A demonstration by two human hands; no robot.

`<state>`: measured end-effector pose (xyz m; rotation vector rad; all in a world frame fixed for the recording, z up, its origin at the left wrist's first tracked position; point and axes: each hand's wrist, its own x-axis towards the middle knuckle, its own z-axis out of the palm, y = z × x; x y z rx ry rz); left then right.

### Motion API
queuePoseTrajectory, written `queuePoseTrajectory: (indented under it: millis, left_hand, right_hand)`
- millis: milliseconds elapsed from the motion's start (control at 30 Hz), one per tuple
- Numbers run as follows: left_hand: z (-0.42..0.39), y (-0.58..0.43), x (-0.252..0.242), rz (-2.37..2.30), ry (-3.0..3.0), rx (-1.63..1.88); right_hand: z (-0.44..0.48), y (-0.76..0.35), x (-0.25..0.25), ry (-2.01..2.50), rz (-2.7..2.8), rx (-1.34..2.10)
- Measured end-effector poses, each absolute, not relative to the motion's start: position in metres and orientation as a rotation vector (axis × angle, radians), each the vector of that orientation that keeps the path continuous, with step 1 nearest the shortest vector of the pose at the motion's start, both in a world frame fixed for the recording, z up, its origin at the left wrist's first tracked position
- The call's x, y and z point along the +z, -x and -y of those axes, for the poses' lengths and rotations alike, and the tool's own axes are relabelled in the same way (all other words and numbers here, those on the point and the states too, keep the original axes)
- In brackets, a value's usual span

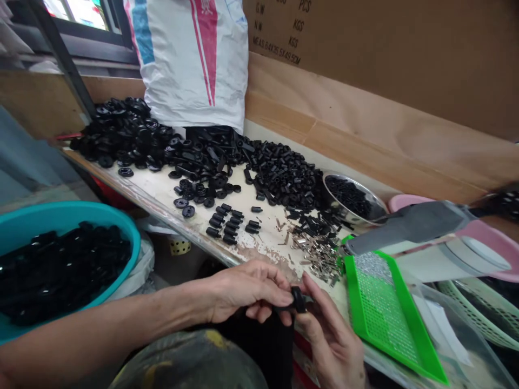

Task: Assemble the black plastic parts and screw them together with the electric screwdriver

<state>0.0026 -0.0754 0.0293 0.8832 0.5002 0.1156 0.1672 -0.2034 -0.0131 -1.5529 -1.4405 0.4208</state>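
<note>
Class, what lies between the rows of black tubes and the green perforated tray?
The head view shows a loose heap of small silver metal pieces there.

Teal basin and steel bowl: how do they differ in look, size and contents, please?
The teal basin is plastic, while the steel bowl is shiny metal. The basin looks larger than the bowl, though it is nearer the camera. The basin stands lower, off the table, while the bowl sits on it. The basin holds large black parts; the bowl holds small black pieces. Both are round, open containers of black items.
</note>
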Motion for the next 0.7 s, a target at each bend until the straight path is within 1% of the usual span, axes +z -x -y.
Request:
queuePoseTrajectory:
  millis: [167, 700]
  left_hand:
    - [0.066, 0.001, 0.021, -0.545, -0.836, 0.113]
    - [0.052, -0.013, 0.004, -0.697, -0.772, 0.039]
  right_hand:
    - [0.190, -0.163, -0.023, 1.559, 1.544, 0.353]
    - [0.174, -0.173, -0.027, 1.552, 1.559, 0.565]
